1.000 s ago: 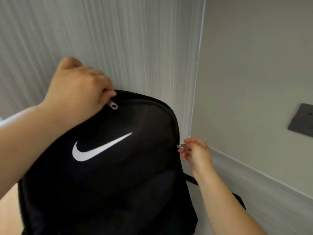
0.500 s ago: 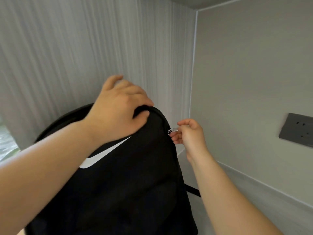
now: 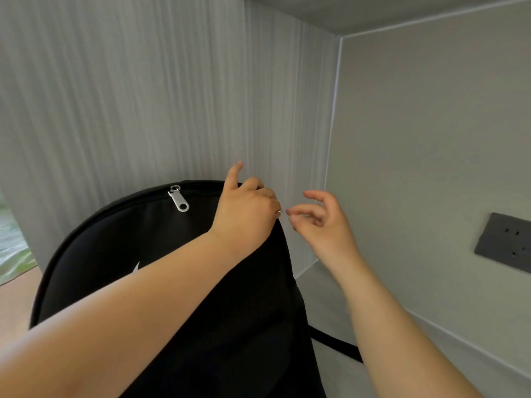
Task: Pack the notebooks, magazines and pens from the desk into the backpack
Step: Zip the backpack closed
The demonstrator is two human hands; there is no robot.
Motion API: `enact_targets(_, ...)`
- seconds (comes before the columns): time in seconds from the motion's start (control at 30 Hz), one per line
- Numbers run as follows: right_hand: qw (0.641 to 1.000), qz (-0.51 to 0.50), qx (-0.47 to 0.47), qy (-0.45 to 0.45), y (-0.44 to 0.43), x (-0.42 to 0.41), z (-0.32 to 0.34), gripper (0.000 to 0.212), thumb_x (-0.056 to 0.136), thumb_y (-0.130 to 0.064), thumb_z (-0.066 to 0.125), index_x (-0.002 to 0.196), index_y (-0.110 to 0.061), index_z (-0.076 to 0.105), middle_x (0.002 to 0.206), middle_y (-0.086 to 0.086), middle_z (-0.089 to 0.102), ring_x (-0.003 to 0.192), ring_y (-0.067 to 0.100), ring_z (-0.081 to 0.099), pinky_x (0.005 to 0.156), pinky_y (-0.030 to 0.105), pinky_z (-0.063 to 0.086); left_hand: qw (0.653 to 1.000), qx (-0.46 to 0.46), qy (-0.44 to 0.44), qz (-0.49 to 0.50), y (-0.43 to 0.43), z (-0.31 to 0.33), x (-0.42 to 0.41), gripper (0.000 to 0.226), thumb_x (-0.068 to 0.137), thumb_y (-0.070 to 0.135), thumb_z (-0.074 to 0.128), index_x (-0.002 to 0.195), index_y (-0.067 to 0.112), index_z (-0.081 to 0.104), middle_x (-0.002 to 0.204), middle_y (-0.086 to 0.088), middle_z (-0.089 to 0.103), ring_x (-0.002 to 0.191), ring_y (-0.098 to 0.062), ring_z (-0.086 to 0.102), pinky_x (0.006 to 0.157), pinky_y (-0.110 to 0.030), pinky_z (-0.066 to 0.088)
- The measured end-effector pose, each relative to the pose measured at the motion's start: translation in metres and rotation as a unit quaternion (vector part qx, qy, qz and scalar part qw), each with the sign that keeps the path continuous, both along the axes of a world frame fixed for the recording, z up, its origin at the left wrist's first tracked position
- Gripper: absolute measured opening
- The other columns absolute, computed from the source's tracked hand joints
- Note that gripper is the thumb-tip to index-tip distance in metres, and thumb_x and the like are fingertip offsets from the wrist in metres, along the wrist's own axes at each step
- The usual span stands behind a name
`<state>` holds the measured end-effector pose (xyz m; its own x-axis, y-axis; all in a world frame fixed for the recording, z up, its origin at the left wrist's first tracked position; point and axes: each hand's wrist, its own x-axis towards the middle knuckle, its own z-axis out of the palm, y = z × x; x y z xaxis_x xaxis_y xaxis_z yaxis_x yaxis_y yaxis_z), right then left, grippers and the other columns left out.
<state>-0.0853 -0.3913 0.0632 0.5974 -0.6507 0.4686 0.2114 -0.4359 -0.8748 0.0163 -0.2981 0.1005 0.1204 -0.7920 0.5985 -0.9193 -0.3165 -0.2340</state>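
Soft, even daylight — wide-angle bending at the edges.

1. The backpack (image 3: pixel 161 282) stands in the corner, with a wall behind it at 12 o'clock.
2. A zip pull (image 3: pixel 178 198) hangs on its top.
3. The left hand (image 3: pixel 247 214) is on the bag's top edge at 2 o'clock.
4. The right hand (image 3: pixel 319 222) is just beside it, at 3 o'clock.
5. A wall socket (image 3: pixel 502 242) is far off at 3 o'clock.

Backpack (image 3: pixel 161 254) fills the wall corner (image 3: pixel 330 168); room only above.
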Motion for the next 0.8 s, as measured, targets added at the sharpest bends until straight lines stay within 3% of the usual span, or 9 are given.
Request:
enact_targets(0.07, 0.998, 0.010, 0.015, 0.065, 0.003, 0.003, -0.016, 0.042, 0.079, -0.013, 0.064, 0.107, -0.036, 0.043, 0.106, -0.016, 0.051, 0.072, 0.007, 0.056, 0.067, 0.013, 0.047, 1.000, 0.003, 0.010, 0.000, 0.000, 0.000, 0.001, 0.029, 0.091, 0.027, 0.041, 0.099, 0.018, 0.068, 0.103, 0.004, 0.070, 0.110, -0.019, 0.050, 0.113, -0.044, -0.005)
enact_targets(0.13, 0.986, 0.028, 0.008, 0.164, 0.010, 0.014, -0.027, 0.054, 0.079, -0.023, 0.065, 0.125, -0.028, 0.038, 0.109, -0.019, 0.044, 0.086, 0.013, 0.057, 0.074, 0.023, 0.049, 1.000, -0.001, 0.006, 0.000, 0.000, 0.002, -0.002, 0.034, 0.092, 0.030, 0.038, 0.097, 0.016, 0.068, 0.101, 0.003, 0.071, 0.108, -0.019, 0.052, 0.114, -0.044, -0.006)
enact_targets(0.2, 0.982, -0.011, -0.018, 0.187, 0.014, 0.025, -0.030, 0.016, 0.083, -0.029, 0.059, 0.097, -0.024, 0.056, 0.084, -0.017, 0.054, 0.073, 0.010, 0.056, 0.063, 0.024, 0.045, 1.000, -0.003, -0.009, -0.002, 0.000, 0.003, -0.004, 0.037, 0.092, 0.030, 0.035, 0.095, 0.014, 0.069, 0.096, 0.003, 0.072, 0.105, -0.019, 0.053, 0.112, -0.042, -0.013)
enact_targets(0.23, 0.981, -0.039, -0.042, 0.187, 0.015, 0.027, -0.028, 0.013, 0.085, -0.029, 0.055, 0.072, -0.024, 0.055, 0.067, -0.013, 0.052, 0.060, 0.008, 0.051, 0.055, 0.025, 0.039, 1.000, -0.008, -0.012, 0.000, 0.002, 0.004, -0.004, 0.037, 0.092, 0.029, 0.035, 0.094, 0.014, 0.069, 0.094, 0.003, 0.072, 0.103, -0.019, 0.054, 0.109, -0.041, -0.016)
enact_targets(0.27, 0.979, -0.062, -0.067, 0.185, 0.013, 0.030, -0.029, 0.031, 0.086, -0.029, 0.053, 0.057, -0.024, 0.047, 0.056, -0.009, 0.047, 0.052, 0.009, 0.045, 0.050, 0.026, 0.035, 1.000, -0.020, -0.014, 0.004, 0.005, 0.005, -0.003, 0.037, 0.091, 0.028, 0.037, 0.091, 0.013, 0.070, 0.092, 0.002, 0.073, 0.100, -0.020, 0.055, 0.108, -0.041, -0.016)
enact_targets(0.3, 0.978, -0.068, -0.081, 0.181, 0.012, 0.031, -0.032, 0.038, 0.087, -0.028, 0.052, 0.050, -0.025, 0.042, 0.051, -0.007, 0.045, 0.048, 0.009, 0.043, 0.048, 0.026, 0.032, 0.999, -0.041, -0.016, 0.009, 0.009, 0.008, -0.002, 0.035, 0.089, 0.027, 0.040, 0.088, 0.011, 0.071, 0.088, 0.001, 0.074, 0.097, -0.022, 0.058, 0.110, -0.043, -0.010)
enact_targets(0.43, 0.980, -0.093, -0.083, 0.156, 0.014, 0.028, -0.033, 0.043, 0.086, -0.026, 0.055, 0.045, -0.028, 0.040, 0.046, -0.007, 0.043, 0.045, 0.008, 0.041, 0.044, 0.025, 0.031, 0.988, -0.149, -0.015, 0.031, 0.029, 0.025, 0.005, 0.026, 0.081, 0.020, 0.052, 0.073, 0.006, 0.073, 0.076, -0.005, 0.076, 0.083, -0.029, 0.065, 0.108, -0.054, 0.017)
enact_targets(0.6, 0.968, -0.130, -0.134, 0.169, 0.015, 0.024, -0.032, 0.043, 0.086, -0.026, 0.055, 0.046, -0.029, 0.040, 0.045, -0.008, 0.043, 0.042, 0.007, 0.040, 0.036, 0.013, 0.028, 0.979, -0.193, 0.029, 0.067, 0.061, 0.043, 0.013, 0.028, 0.085, 0.025, 0.049, 0.080, 0.009, 0.072, 0.091, -0.003, 0.075, 0.096, -0.029, 0.061, 0.108, -0.046, 0.018)
enact_targets(0.8, 0.961, -0.133, -0.139, 0.198, 0.018, 0.022, -0.029, 0.036, 0.087, -0.027, 0.054, 0.053, -0.016, 0.050, 0.050, -0.001, 0.047, 0.049, 0.015, 0.045, 0.046, 0.026, 0.031, 0.933, -0.319, 0.133, 0.098, 0.111, 0.038, 0.027, 0.027, 0.088, 0.026, 0.051, 0.075, 0.015, 0.071, 0.085, 0.001, 0.074, 0.091, -0.027, 0.060, 0.086, -0.028, 0.021)
